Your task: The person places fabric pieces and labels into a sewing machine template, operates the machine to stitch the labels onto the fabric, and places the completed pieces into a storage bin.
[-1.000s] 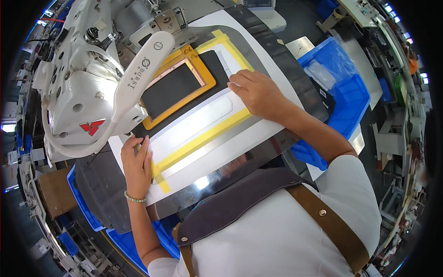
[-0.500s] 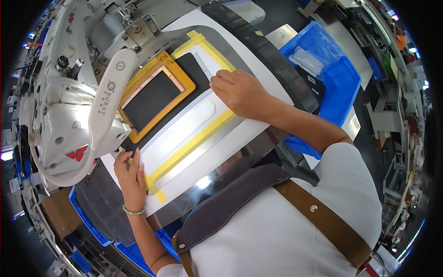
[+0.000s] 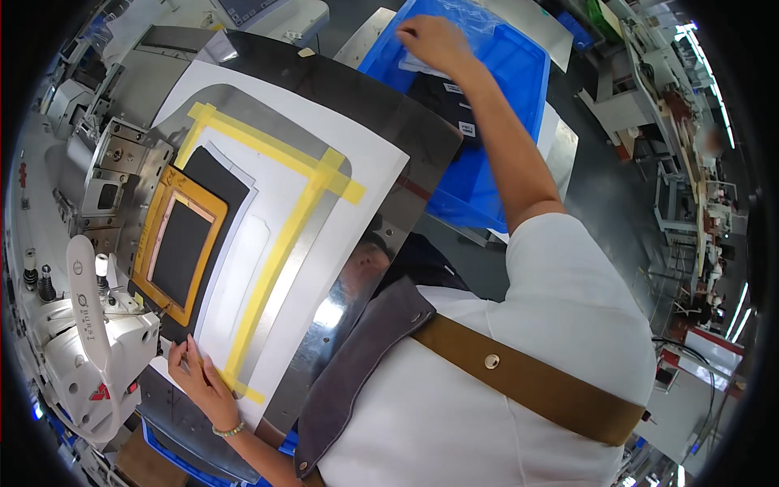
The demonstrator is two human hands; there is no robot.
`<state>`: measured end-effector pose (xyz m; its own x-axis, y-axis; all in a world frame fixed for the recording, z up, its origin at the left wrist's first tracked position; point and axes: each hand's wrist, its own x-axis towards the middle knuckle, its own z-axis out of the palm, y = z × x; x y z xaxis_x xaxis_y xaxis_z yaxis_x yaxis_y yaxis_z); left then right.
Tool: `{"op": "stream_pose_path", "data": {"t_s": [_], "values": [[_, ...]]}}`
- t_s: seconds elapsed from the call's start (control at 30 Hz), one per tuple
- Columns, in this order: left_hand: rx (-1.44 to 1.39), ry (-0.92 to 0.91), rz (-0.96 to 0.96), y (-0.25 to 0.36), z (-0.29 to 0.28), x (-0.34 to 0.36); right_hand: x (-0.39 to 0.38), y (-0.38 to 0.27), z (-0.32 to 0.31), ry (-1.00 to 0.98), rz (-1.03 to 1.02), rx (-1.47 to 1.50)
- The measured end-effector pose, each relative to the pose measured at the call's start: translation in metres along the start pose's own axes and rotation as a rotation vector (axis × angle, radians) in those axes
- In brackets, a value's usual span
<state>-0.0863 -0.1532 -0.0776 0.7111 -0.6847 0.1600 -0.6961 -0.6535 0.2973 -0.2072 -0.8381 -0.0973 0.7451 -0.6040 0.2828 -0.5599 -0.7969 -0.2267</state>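
Note:
A black fabric panel (image 3: 222,172) lies on the white taped template (image 3: 286,195) at the sewing machine. An orange frame (image 3: 204,302) with a rectangular window presses on the panel. My left hand (image 3: 201,383) has its fingers apart, with the fingertips at the panel's near end, beside the yellow tape (image 3: 277,268). Stretched out to the far right, my right hand (image 3: 438,42) is above a blue bin (image 3: 531,77), its fingers curled closed; whether anything is in them is hidden. Below that hand in the bin are clear plastic wrapping (image 3: 477,15) and dark pieces with white labels (image 3: 445,101).
The white sewing machine head (image 3: 101,345) and its pale lamp arm (image 3: 88,304) stand left of the template. A shiny dark tabletop edge (image 3: 324,73) curves around the white sheet. Workbenches (image 3: 641,97) line the far right.
My right hand has left the template's right side and moved up and away, over the blue bin. My left hand stays at the panel's near end. The whole view has turned rightward.

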Motion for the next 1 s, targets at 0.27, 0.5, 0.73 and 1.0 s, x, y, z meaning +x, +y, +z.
{"op": "stream_pose_path", "data": {"t_s": [0.27, 0.5, 0.73, 1.0], "values": [[0.023, 0.099, 0.007, 0.003, -0.003, -0.001, -0.032, 0.252, 0.179, -0.684, 0.166, -0.249], [-0.042, 0.195, -0.069, 0.002, 0.002, 0.003, -0.035, 0.282, 0.155, -0.327, 0.178, -0.040], [-0.065, 0.252, -0.125, 0.002, -0.018, 0.001, -0.003, 0.260, 0.137, -0.474, 0.277, 0.231], [-0.090, 0.258, -0.157, 0.001, -0.019, -0.003, -0.057, 0.246, 0.216, -0.502, 0.371, 0.175]]}}
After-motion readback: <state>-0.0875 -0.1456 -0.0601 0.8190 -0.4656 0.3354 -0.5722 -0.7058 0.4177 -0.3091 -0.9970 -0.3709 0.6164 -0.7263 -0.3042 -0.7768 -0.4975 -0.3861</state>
